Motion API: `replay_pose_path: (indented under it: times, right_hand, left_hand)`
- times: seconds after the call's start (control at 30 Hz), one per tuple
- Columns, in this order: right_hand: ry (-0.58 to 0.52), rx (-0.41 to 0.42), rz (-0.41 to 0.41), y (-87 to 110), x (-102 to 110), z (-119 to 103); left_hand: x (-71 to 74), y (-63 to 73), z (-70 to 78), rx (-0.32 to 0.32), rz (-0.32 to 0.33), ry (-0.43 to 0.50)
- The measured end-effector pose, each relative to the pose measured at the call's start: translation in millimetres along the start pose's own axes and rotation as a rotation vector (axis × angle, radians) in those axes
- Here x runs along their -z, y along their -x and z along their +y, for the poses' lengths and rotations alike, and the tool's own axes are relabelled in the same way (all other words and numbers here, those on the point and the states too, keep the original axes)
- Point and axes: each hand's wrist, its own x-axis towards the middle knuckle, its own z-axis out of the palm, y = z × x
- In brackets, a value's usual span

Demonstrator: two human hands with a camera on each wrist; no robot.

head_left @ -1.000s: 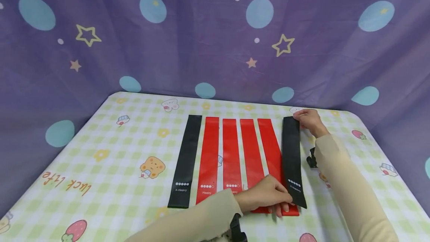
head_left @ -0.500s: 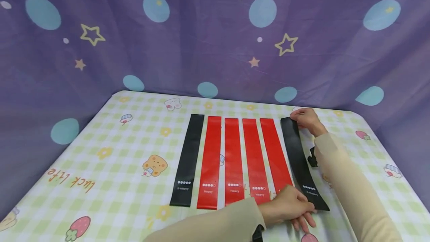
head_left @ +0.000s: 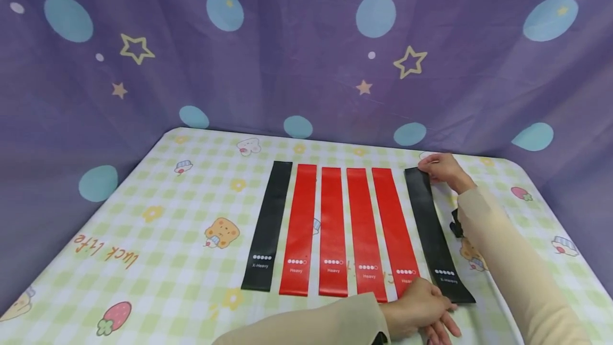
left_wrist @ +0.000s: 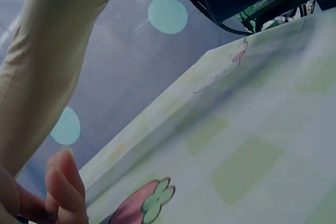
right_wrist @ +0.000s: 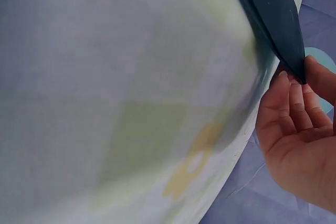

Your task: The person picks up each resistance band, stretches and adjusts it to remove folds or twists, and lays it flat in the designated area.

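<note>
A black resistance band (head_left: 433, 228) marked X-Heavy lies at the right end of a row of flat bands. In the head view my right hand (head_left: 445, 171) pinches its far end; the right wrist view shows that band (right_wrist: 273, 14) with its corner between thumb and fingers of the right hand (right_wrist: 299, 135). At the near end my left hand (head_left: 421, 307) pinches the lower left corner, other fingers spread below. To the left lie red Heavy bands (head_left: 394, 217), (head_left: 365, 222), (head_left: 332, 217), (head_left: 299, 222) and another black band (head_left: 268, 222).
A checked cloth with cartoon prints (head_left: 167, 260) covers the table. Behind it hangs a purple curtain (head_left: 306, 68) with stars and blue dots. A black wrist strap (head_left: 456, 223) shows by the right sleeve (head_left: 507, 254).
The near end of the right black band has moved rightward with my left hand, off the rightmost red band. A gap now separates the two. My right hand has stayed at the far end.
</note>
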Motion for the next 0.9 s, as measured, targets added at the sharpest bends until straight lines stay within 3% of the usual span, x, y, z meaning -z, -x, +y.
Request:
replay_pose_path:
  times: [0.27, 0.5, 0.57, 0.73, 0.9]
  right_hand:
    - [-0.008, -0.040, -0.028, 4.3, 1.0, 6.0]
    - [-0.033, -0.033, -0.028, 9.9, 10.4, 6.8]
    - [-0.034, -0.036, -0.025, 11.0, 13.6, 7.4]
    - [-0.011, -0.043, -0.032, 12.0, 14.2, 8.3]
    - [-0.016, -0.040, -0.040, 13.9, 13.9, 7.5]
  left_hand:
    - [3.0, -1.1, -4.6, 0.090, -0.042, 0.010]
    - [15.0, -37.0, -23.6, 0.121, -0.110, 0.051]
    - [19.8, -25.6, -17.4, 0.089, -0.119, 0.034]
    - [35.2, 17.0, 4.6, -0.004, -0.105, 0.001]
    - [56.7, 22.5, 11.0, -0.103, -0.085, 0.030]
